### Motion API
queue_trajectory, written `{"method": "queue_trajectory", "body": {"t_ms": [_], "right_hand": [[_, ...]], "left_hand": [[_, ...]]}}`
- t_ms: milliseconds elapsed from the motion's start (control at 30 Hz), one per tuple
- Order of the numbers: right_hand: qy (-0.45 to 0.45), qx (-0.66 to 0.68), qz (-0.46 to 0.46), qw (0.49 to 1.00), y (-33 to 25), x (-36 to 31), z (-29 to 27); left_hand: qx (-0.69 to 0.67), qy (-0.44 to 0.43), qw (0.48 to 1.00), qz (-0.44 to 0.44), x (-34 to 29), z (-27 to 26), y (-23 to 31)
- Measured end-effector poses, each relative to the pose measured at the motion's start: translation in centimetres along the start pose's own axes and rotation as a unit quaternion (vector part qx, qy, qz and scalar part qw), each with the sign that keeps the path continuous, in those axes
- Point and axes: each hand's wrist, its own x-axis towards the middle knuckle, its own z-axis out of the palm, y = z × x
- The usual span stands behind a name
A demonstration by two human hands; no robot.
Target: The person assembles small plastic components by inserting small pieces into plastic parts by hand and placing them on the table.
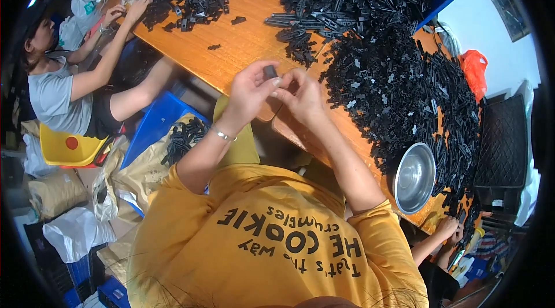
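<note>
Small black part (270, 71) in the left hand (248, 91) — right hand (300, 97) alongside — by a wooden table (217, 54)

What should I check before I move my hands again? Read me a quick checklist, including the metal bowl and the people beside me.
1. Dark piece held: ok, in the left hand.
2. Right hand close by: ok, it meets the left one.
3. Right hand empty: cannot tell, its grip is too small to make out.
4. Metal bowl well back from the table edge: not ok, it sits close to it.
5. Co-workers' hands apart from yours: ok, one pair upper left, another lower right.
</note>
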Motion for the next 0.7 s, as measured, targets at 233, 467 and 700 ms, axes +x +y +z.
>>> {"method": "queue_trajectory", "body": {"t_ms": [233, 467, 700], "right_hand": [[-0.168, 0.047, 0.036, 0.984, -2.8, 0.2, 7.8], [-0.167, -0.009, -0.151, 0.974, -5.4, 5.5, 12.5], [-0.104, -0.257, -0.192, 0.941, -2.6, 12.4, 16.1]], "left_hand": [[-0.002, 0.12, 0.989, -0.085, -5.3, -9.1, -0.1], [0.444, 0.101, 0.866, -0.205, -16.0, -26.4, 1.4], [0.552, 0.249, 0.795, 0.038, -8.8, -21.0, 5.7]]}}
